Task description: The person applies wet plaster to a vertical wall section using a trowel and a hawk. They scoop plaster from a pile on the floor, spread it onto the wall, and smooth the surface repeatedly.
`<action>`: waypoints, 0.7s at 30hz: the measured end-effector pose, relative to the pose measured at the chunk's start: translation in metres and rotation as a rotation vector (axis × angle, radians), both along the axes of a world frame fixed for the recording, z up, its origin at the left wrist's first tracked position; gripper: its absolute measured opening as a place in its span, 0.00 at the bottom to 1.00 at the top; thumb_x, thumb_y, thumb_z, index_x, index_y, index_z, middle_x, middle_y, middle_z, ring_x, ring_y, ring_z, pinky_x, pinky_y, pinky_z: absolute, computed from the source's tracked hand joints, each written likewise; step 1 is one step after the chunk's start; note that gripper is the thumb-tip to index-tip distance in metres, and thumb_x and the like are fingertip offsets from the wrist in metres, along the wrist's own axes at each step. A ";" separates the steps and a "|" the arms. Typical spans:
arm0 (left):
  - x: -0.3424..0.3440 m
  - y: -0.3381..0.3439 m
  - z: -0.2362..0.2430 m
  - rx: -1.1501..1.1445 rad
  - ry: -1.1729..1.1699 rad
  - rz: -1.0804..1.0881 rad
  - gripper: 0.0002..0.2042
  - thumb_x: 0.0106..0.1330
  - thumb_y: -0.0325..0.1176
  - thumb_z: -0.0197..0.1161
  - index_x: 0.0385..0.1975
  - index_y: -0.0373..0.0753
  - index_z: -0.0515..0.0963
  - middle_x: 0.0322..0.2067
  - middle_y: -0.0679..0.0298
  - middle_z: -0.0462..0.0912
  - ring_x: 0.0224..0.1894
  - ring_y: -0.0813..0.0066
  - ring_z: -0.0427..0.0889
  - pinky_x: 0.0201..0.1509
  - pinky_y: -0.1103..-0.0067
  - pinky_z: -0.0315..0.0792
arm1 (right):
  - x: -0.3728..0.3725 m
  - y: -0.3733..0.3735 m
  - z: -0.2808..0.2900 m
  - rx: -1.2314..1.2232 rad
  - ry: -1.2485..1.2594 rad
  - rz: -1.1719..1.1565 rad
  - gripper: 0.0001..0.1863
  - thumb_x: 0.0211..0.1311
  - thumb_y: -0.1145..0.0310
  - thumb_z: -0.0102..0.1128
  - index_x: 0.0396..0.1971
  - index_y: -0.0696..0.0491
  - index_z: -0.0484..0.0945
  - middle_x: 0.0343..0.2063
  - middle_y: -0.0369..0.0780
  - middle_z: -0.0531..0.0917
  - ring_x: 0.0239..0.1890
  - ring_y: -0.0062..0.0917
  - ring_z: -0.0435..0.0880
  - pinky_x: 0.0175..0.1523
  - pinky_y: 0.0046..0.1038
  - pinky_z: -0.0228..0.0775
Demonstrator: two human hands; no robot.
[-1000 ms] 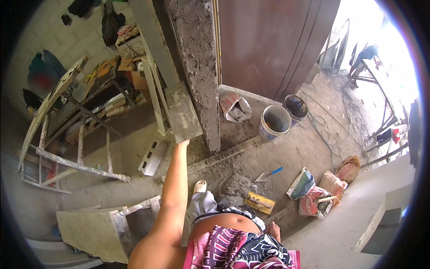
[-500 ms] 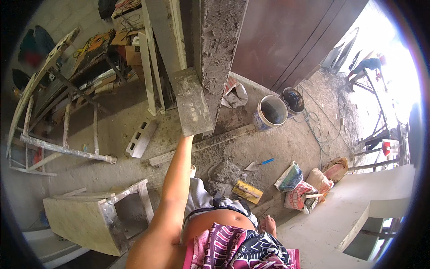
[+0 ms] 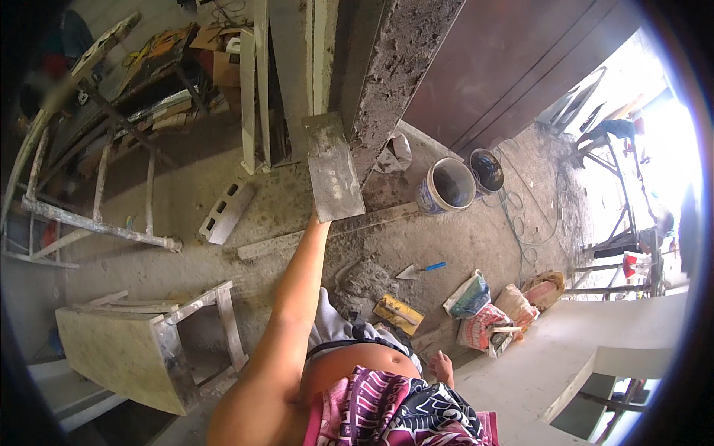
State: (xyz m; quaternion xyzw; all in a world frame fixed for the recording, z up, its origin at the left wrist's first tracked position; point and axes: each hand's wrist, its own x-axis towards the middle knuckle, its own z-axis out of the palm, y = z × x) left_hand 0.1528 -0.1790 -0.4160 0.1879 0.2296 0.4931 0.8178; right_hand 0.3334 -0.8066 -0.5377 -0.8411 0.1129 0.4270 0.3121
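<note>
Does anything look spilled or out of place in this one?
The heap of grey mix, perhaps: it lies loose on the floor though a bucket stands nearby. A blue-handled trowel lies beside it, so it may be deliberate. The board in the left hand is merely smeared.

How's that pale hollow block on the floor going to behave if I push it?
The hollow block looks like concrete, so it's probably stiff and fairly heavy, though hollowed out. Its squared, flat-sided shape suggests scraping along rather than rolling. Being thin-walled around its openings, it may chip if knocked.
</note>
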 end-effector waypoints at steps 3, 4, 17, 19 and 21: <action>-0.002 -0.005 -0.007 -0.018 0.002 -0.006 0.18 0.72 0.38 0.56 0.59 0.43 0.69 0.42 0.65 0.78 0.37 0.80 0.79 0.40 0.82 0.75 | -0.001 -0.005 0.006 0.002 -0.001 0.010 0.25 0.71 0.51 0.50 0.55 0.57 0.71 0.39 0.43 0.83 0.28 0.27 0.83 0.28 0.28 0.74; -0.003 -0.006 -0.009 -0.025 0.005 -0.008 0.18 0.72 0.38 0.56 0.59 0.43 0.69 0.42 0.65 0.78 0.37 0.80 0.79 0.40 0.82 0.75 | -0.002 -0.006 0.007 0.007 0.002 -0.007 0.25 0.71 0.51 0.50 0.54 0.57 0.72 0.38 0.43 0.83 0.28 0.27 0.83 0.28 0.28 0.74; -0.016 -0.011 -0.053 -0.083 0.040 0.005 0.17 0.72 0.37 0.56 0.59 0.42 0.70 0.42 0.65 0.78 0.38 0.80 0.79 0.41 0.82 0.75 | -0.013 -0.017 0.008 -0.072 0.006 0.021 0.24 0.71 0.51 0.50 0.52 0.56 0.73 0.38 0.41 0.83 0.30 0.28 0.83 0.31 0.30 0.74; -0.016 -0.007 -0.056 -0.085 0.035 0.008 0.17 0.72 0.37 0.56 0.58 0.41 0.70 0.42 0.65 0.79 0.38 0.80 0.79 0.41 0.82 0.75 | -0.013 -0.019 0.011 -0.101 0.011 0.039 0.25 0.71 0.50 0.50 0.55 0.55 0.72 0.42 0.42 0.83 0.34 0.30 0.84 0.36 0.32 0.75; -0.004 -0.008 -0.060 -0.088 0.022 -0.015 0.17 0.72 0.37 0.56 0.58 0.41 0.70 0.42 0.65 0.79 0.38 0.79 0.79 0.41 0.82 0.75 | -0.017 -0.025 0.020 -0.125 0.011 0.063 0.26 0.71 0.49 0.50 0.56 0.55 0.72 0.42 0.42 0.83 0.34 0.30 0.84 0.36 0.32 0.74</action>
